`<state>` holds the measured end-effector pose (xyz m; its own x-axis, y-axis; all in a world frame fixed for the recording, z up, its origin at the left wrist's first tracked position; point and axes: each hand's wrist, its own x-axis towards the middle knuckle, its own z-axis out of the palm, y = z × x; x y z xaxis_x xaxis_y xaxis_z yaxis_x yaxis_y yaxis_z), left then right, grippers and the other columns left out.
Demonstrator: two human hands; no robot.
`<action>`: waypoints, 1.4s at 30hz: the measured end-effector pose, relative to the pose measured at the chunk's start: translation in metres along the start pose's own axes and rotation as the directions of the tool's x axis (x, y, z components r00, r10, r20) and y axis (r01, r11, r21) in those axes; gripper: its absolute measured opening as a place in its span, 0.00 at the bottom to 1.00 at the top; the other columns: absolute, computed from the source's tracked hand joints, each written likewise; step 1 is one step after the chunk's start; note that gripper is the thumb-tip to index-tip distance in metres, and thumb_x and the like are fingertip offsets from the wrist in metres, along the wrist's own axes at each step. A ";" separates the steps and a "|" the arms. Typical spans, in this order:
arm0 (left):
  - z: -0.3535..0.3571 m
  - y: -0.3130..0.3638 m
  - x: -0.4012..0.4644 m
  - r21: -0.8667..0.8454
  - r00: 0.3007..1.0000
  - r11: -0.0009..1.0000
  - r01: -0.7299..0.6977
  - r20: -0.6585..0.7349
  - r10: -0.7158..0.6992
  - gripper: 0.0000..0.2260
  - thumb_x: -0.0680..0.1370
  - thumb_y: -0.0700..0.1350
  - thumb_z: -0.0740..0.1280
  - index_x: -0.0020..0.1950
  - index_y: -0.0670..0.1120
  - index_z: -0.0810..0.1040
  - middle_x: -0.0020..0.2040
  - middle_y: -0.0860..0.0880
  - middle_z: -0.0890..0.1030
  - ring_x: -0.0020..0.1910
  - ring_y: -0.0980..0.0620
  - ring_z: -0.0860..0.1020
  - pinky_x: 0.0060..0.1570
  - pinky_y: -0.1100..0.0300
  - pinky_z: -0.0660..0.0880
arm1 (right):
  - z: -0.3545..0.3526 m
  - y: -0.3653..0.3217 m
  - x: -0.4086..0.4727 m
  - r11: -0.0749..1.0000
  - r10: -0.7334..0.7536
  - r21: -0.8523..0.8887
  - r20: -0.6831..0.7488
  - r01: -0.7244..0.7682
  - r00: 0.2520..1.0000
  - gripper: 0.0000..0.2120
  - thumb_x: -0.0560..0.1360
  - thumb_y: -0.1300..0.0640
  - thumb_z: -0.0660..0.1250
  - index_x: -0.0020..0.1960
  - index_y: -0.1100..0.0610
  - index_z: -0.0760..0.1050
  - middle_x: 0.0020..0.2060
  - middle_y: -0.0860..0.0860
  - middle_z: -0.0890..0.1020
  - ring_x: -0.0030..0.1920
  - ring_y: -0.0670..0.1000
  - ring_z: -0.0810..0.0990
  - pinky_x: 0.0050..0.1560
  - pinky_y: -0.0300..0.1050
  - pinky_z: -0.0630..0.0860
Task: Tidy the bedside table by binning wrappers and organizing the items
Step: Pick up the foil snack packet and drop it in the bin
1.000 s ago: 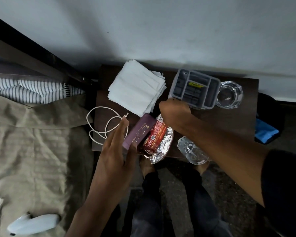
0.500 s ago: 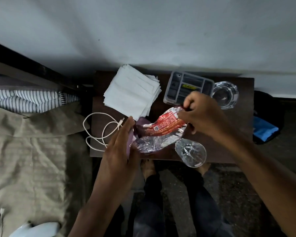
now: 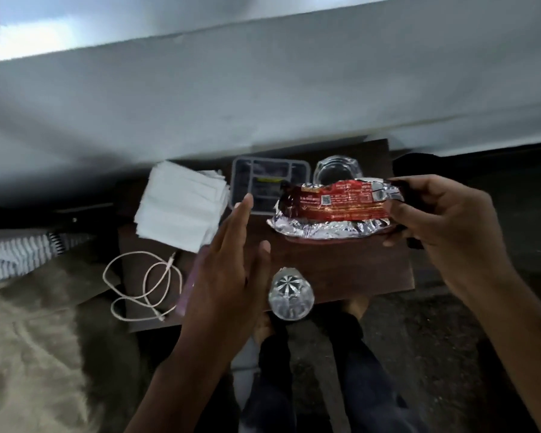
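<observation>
Right hand (image 3: 444,226) pinched onto the right end of the crumpled red-and-silver foil snack wrapper (image 3: 331,210); wrapper lifted clear above the dark brown wooden bedside table (image 3: 350,270), over its far-right part. Long axis runs left to right, free end pointing toward my left hand (image 3: 228,273). Left hand flat, fingers spread, gripping nothing, just left of the wrapper's free end and not touching it. Right hand is the one in control.

No bin in view, so I cannot tell which way the wrapper must travel; judged next step: carry it off the table with the right hand.

Count on table:
- wrappers: 1 (the one held)
- stack of white paper napkins (image 3: 181,210): 1 stack, far-left
- grey plastic compartment tray (image 3: 269,179): 1, at the back
- clear glass ashtray-like dish (image 3: 334,173): 1, beside the tray, partly behind the wrapper
- clear plastic bottle (image 3: 291,295): 1, near edge
- looped white cable (image 3: 144,285): 1, left edge
- purple flat item under my left hand: 1, mostly hidden.
</observation>
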<state>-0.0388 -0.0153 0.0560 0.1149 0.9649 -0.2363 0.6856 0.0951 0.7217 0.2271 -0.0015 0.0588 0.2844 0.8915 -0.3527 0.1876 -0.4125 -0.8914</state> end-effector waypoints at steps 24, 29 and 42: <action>0.225 0.174 0.072 0.015 0.863 0.966 -0.257 0.453 0.223 0.31 0.83 0.48 0.61 0.83 0.53 0.52 0.82 0.58 0.56 0.79 0.67 0.51 0.73 0.76 0.47 | -0.226 0.183 0.034 0.938 0.344 0.178 -0.569 -0.297 0.747 0.10 0.75 0.64 0.73 0.53 0.52 0.79 0.46 0.50 0.86 0.40 0.49 0.88 0.31 0.46 0.84; 0.242 0.182 0.085 0.027 0.833 0.956 -0.291 0.498 0.239 0.28 0.83 0.51 0.59 0.83 0.52 0.54 0.83 0.59 0.54 0.79 0.67 0.47 0.76 0.70 0.46 | -0.221 0.190 0.045 0.936 0.335 0.126 -0.609 -0.329 0.719 0.12 0.74 0.61 0.75 0.54 0.51 0.78 0.46 0.48 0.85 0.39 0.46 0.87 0.29 0.43 0.83; 0.237 0.176 0.098 0.039 0.856 0.978 -0.203 0.493 0.158 0.29 0.83 0.49 0.60 0.83 0.51 0.52 0.82 0.58 0.54 0.79 0.68 0.48 0.76 0.70 0.48 | -0.159 0.236 0.136 0.843 0.471 0.056 -0.556 -0.535 0.685 0.24 0.73 0.62 0.75 0.66 0.63 0.72 0.61 0.61 0.80 0.61 0.57 0.80 0.56 0.38 0.74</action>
<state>0.2641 0.0377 0.0059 0.5606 0.7202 -0.4087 0.6755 -0.1122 0.7288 0.4597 -0.0076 -0.1546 0.8061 0.3117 -0.5030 -0.0464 -0.8142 -0.5788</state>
